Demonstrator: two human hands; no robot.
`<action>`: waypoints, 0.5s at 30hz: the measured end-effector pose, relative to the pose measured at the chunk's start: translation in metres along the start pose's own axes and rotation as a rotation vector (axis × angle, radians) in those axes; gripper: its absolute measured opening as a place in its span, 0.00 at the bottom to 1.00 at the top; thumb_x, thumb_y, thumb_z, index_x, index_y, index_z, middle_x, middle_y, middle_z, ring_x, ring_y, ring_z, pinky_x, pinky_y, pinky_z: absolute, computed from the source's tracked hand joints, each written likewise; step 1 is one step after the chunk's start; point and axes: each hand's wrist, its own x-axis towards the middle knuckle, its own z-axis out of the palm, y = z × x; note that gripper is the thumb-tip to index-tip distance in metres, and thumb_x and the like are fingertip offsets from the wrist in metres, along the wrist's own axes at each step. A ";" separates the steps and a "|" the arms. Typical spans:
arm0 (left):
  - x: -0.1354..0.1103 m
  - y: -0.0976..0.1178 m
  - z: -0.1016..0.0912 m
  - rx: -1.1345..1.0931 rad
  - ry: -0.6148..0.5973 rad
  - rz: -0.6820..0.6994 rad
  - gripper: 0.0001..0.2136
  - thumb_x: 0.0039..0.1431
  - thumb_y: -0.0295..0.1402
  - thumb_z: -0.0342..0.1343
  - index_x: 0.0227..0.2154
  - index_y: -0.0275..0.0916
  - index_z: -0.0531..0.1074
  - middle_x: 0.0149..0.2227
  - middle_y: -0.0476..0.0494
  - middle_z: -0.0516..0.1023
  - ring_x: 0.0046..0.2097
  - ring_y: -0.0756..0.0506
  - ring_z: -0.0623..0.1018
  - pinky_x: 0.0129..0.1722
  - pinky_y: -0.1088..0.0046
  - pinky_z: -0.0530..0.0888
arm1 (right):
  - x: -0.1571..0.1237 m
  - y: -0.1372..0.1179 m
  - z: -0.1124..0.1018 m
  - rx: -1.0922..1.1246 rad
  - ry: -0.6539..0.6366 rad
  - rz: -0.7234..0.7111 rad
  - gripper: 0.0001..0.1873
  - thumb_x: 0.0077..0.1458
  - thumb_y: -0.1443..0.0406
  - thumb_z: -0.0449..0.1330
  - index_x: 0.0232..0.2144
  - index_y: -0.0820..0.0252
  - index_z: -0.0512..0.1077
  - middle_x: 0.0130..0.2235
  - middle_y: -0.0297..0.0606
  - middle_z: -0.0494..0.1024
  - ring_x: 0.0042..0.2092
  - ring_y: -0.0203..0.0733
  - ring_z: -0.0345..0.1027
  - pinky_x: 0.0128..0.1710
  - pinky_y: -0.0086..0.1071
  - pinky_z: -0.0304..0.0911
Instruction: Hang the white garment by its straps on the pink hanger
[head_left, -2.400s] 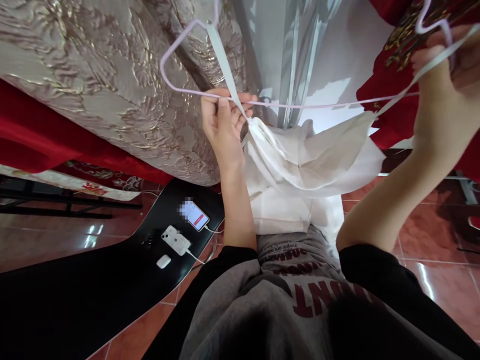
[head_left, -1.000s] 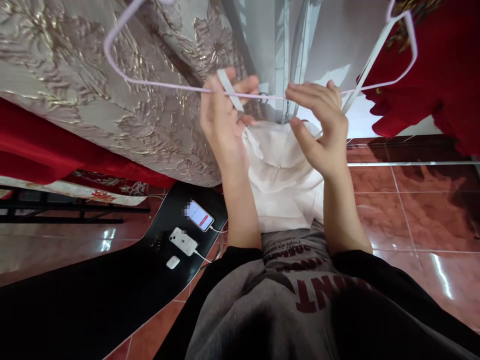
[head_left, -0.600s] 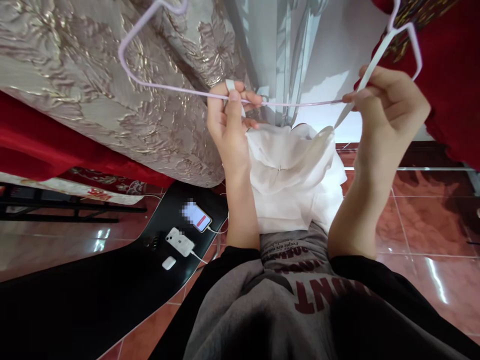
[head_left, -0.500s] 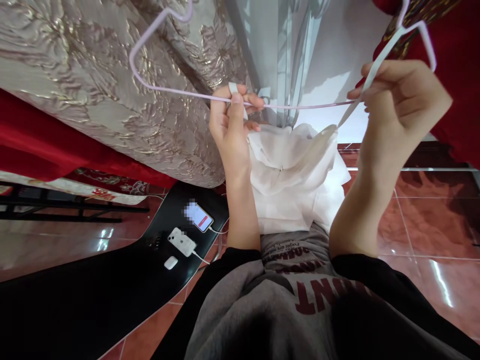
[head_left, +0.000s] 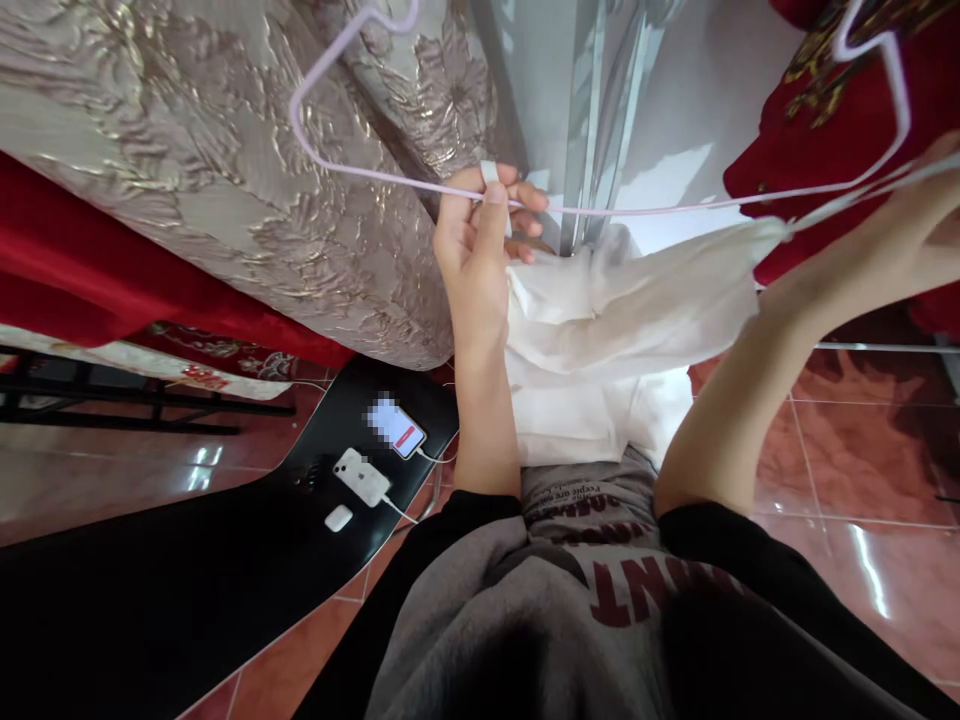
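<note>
A pale lilac wire hanger [head_left: 360, 175] is held level in front of me. My left hand [head_left: 480, 240] is closed on its bottom bar, pinching a white strap against it. A white garment [head_left: 600, 330] hangs below the bar, bunched against my chest. My right hand [head_left: 911, 235] is far out at the right edge, closed on the garment's other white strap [head_left: 847, 200], which runs taut from the cloth toward the hanger's right shoulder.
A beige embossed fabric [head_left: 187, 150] hangs at upper left over red cloth. A black table [head_left: 187, 590] at lower left carries two phones [head_left: 379, 450] on cables and a small white case [head_left: 338, 518]. Red garments [head_left: 825, 110] hang at upper right. The floor is glossy red tile [head_left: 847, 480].
My right hand has pulled the right strap further out to the right, stretching the white garment sideways. The hanger has shifted right. My left hand keeps its pinch on the bar.
</note>
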 end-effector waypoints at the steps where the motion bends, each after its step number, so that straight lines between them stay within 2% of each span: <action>1: 0.000 0.000 0.000 -0.006 0.002 0.005 0.06 0.66 0.24 0.44 0.36 0.36 0.65 0.31 0.43 0.73 0.28 0.50 0.71 0.21 0.79 0.64 | -0.005 -0.002 -0.005 -0.086 0.116 -0.182 0.34 0.58 0.60 0.25 0.44 0.48 0.70 0.45 0.22 0.69 0.59 0.35 0.59 0.51 0.32 0.64; 2: 0.000 0.000 0.000 -0.012 0.003 0.005 0.06 0.66 0.24 0.44 0.36 0.35 0.65 0.31 0.42 0.73 0.28 0.50 0.70 0.21 0.79 0.64 | -0.010 -0.005 -0.005 -0.199 0.186 -0.312 0.33 0.59 0.61 0.27 0.40 0.53 0.72 0.38 0.25 0.72 0.49 0.33 0.69 0.47 0.32 0.66; 3: 0.000 -0.001 0.001 -0.018 0.003 0.002 0.05 0.66 0.24 0.44 0.36 0.35 0.65 0.31 0.42 0.73 0.28 0.51 0.70 0.21 0.79 0.63 | -0.015 -0.010 -0.001 -0.299 0.178 -0.343 0.29 0.60 0.61 0.32 0.34 0.57 0.73 0.32 0.27 0.72 0.41 0.31 0.72 0.44 0.32 0.68; 4: 0.000 -0.002 0.003 -0.024 0.002 -0.004 0.05 0.66 0.24 0.44 0.37 0.34 0.65 0.32 0.42 0.73 0.28 0.51 0.70 0.21 0.79 0.63 | -0.020 -0.016 0.008 -0.348 0.158 -0.323 0.22 0.60 0.61 0.40 0.32 0.57 0.73 0.32 0.28 0.72 0.38 0.30 0.71 0.41 0.32 0.68; 5: -0.001 -0.003 0.005 -0.031 -0.001 -0.011 0.06 0.66 0.24 0.44 0.36 0.35 0.65 0.32 0.42 0.73 0.27 0.51 0.70 0.21 0.79 0.63 | -0.024 -0.022 0.019 -0.391 0.114 -0.266 0.14 0.58 0.62 0.49 0.34 0.57 0.73 0.34 0.29 0.73 0.38 0.31 0.70 0.41 0.32 0.68; 7: -0.003 -0.005 0.009 -0.040 -0.009 -0.026 0.06 0.66 0.25 0.45 0.36 0.36 0.66 0.33 0.42 0.73 0.27 0.51 0.70 0.21 0.79 0.63 | -0.032 -0.031 0.043 -0.428 -0.030 -0.174 0.09 0.53 0.62 0.57 0.36 0.58 0.74 0.36 0.33 0.74 0.39 0.34 0.69 0.42 0.34 0.67; 9: -0.004 -0.005 0.010 -0.019 0.002 -0.055 0.05 0.66 0.25 0.46 0.37 0.39 0.66 0.35 0.43 0.74 0.28 0.51 0.71 0.21 0.79 0.63 | -0.038 -0.035 0.061 -0.471 -0.200 -0.038 0.10 0.52 0.60 0.59 0.36 0.56 0.73 0.37 0.33 0.75 0.41 0.36 0.69 0.45 0.37 0.66; 11: -0.005 -0.002 0.005 0.034 0.073 -0.073 0.05 0.64 0.24 0.47 0.39 0.40 0.65 0.37 0.43 0.75 0.31 0.50 0.73 0.22 0.79 0.65 | -0.042 -0.033 0.070 -0.510 -0.297 0.082 0.10 0.54 0.57 0.56 0.36 0.54 0.73 0.38 0.32 0.75 0.42 0.36 0.68 0.49 0.39 0.65; 13: -0.005 0.005 -0.007 0.073 0.200 -0.032 0.06 0.64 0.24 0.45 0.41 0.40 0.62 0.41 0.42 0.75 0.34 0.49 0.75 0.22 0.80 0.66 | -0.043 -0.031 0.071 -0.520 -0.286 0.119 0.11 0.55 0.56 0.55 0.36 0.52 0.72 0.38 0.31 0.75 0.43 0.36 0.68 0.51 0.41 0.62; 15: -0.004 0.013 -0.024 0.101 0.309 0.089 0.07 0.65 0.23 0.41 0.42 0.38 0.60 0.46 0.41 0.74 0.39 0.50 0.75 0.23 0.81 0.67 | -0.043 -0.029 0.069 -0.500 -0.243 0.119 0.11 0.55 0.55 0.55 0.35 0.53 0.72 0.38 0.31 0.75 0.42 0.36 0.68 0.51 0.41 0.62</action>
